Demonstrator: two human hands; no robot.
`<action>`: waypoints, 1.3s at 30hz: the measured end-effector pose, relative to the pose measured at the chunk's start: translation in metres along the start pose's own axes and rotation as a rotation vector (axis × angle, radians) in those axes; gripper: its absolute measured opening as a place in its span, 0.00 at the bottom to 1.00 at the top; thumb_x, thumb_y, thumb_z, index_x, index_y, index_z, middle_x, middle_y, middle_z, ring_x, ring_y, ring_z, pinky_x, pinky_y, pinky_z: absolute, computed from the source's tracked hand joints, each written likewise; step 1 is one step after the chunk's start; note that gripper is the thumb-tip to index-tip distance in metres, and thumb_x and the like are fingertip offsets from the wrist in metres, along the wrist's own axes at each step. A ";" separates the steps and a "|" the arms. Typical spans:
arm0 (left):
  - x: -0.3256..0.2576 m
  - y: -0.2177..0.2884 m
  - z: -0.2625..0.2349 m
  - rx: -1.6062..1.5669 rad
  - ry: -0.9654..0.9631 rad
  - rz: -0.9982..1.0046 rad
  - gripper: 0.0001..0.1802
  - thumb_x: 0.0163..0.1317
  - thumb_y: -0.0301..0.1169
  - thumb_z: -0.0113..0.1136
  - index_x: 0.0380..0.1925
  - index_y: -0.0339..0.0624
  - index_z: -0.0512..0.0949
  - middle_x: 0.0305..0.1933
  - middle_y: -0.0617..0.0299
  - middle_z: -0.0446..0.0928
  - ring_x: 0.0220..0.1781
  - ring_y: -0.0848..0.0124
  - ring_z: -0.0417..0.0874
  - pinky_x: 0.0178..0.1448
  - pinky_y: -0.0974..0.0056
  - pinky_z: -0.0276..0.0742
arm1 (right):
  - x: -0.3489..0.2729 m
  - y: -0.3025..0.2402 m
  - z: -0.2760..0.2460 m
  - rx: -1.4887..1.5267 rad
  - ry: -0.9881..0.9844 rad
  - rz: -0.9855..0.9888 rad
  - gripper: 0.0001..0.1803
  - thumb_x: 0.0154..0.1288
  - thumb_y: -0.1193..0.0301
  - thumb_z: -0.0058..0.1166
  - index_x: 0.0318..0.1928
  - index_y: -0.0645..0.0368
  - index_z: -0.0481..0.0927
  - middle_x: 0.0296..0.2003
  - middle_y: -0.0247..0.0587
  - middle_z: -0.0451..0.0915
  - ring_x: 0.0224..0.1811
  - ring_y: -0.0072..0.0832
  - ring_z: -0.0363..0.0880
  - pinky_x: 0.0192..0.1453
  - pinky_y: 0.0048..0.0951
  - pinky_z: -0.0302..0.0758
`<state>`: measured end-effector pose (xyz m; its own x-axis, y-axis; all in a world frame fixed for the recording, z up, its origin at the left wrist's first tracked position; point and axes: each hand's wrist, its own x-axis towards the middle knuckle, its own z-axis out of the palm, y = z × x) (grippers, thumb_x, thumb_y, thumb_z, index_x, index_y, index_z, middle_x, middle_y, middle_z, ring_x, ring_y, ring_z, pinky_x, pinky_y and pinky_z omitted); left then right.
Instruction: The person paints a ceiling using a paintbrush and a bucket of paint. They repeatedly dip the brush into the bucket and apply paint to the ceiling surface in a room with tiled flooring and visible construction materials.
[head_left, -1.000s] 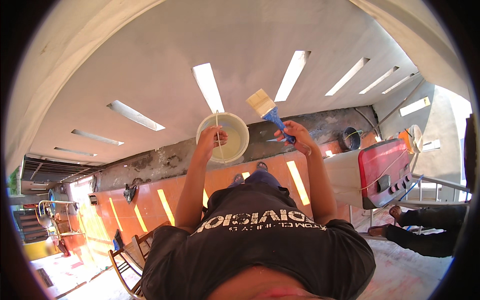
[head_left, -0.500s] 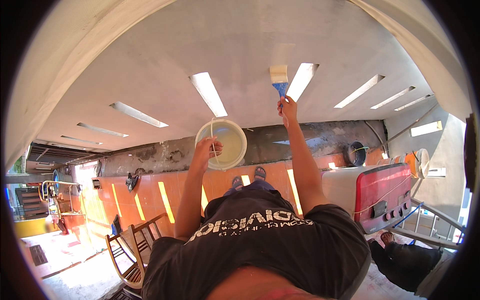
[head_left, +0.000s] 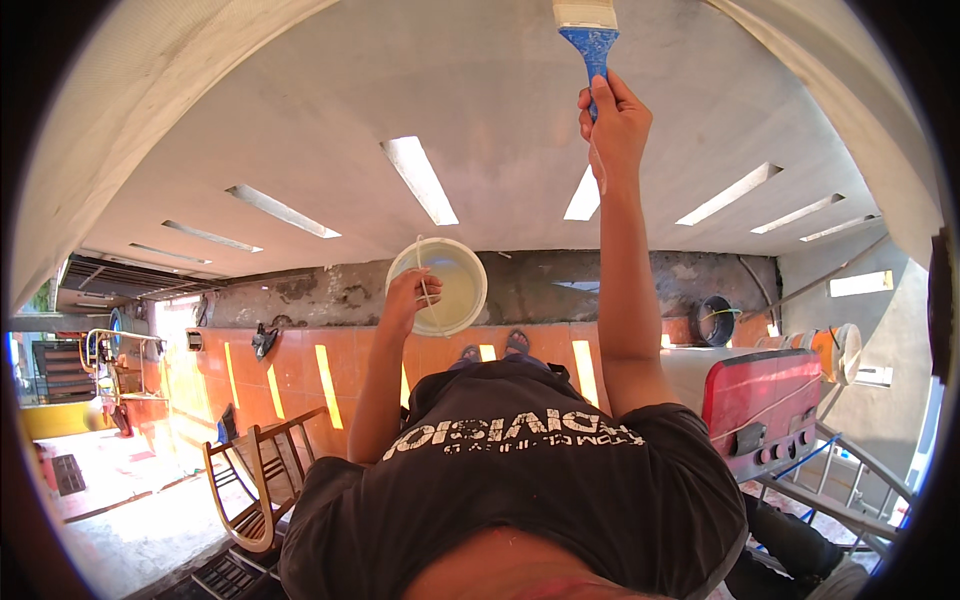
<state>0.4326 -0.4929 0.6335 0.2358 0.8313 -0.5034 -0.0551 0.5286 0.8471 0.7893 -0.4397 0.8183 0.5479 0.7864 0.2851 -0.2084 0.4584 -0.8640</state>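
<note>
My right hand (head_left: 618, 125) is raised high, fingers wrapped round the blue handle of a wide paintbrush (head_left: 588, 42). Its pale bristles are at the grey wall (head_left: 500, 110), partly cut off by the top edge; whether they touch it I cannot tell. Lower down, my left hand (head_left: 408, 298) grips the thin handle of a whitish bucket (head_left: 482, 275). A cloudy, pale yellowish liquid (head_left: 455, 290) shows inside the bucket, which hangs in front of the wall's base. Narrow slanted openings (head_left: 420, 180) run in a row through the wall.
A red and grey washing machine (head_left: 765, 400) stands to my right, near a dark tub (head_left: 712, 322) and an orange bucket (head_left: 830, 350). Behind it are a metal ladder (head_left: 850, 515) and another person's dark-clothed leg (head_left: 795, 540). At left is a wooden chair (head_left: 255, 490) on the floor.
My right hand has swept the paintbrush up the wall, from beside an opening to the top of the view. The left hand and bucket have stayed nearly in place.
</note>
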 end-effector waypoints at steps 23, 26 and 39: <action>0.035 0.020 -0.013 0.059 -0.095 -0.071 0.14 0.70 0.39 0.57 0.43 0.40 0.75 0.36 0.59 0.81 0.38 0.70 0.82 0.46 0.62 0.82 | -0.016 0.067 0.024 -0.164 0.091 0.038 0.11 0.75 0.71 0.49 0.40 0.65 0.82 0.22 0.31 0.73 0.18 0.16 0.64 0.22 0.23 0.60; 0.041 0.028 -0.023 0.080 -0.148 -0.081 0.14 0.71 0.40 0.56 0.43 0.40 0.74 0.36 0.60 0.81 0.39 0.71 0.82 0.46 0.62 0.81 | -0.052 0.160 -0.014 -0.501 0.222 0.142 0.12 0.73 0.69 0.50 0.38 0.65 0.82 0.18 0.33 0.73 0.20 0.21 0.68 0.27 0.31 0.64; 0.083 0.041 -0.056 0.214 -0.319 -0.113 0.13 0.72 0.39 0.55 0.44 0.40 0.75 0.35 0.60 0.80 0.37 0.72 0.81 0.45 0.62 0.81 | -0.046 0.051 0.044 -0.161 0.261 0.154 0.15 0.74 0.70 0.52 0.54 0.66 0.82 0.22 0.31 0.73 0.15 0.15 0.61 0.18 0.20 0.55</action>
<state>0.3958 -0.3925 0.6165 0.5200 0.6571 -0.5457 0.1841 0.5376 0.8228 0.7179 -0.4342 0.7790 0.7133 0.6992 0.0482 -0.1855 0.2546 -0.9491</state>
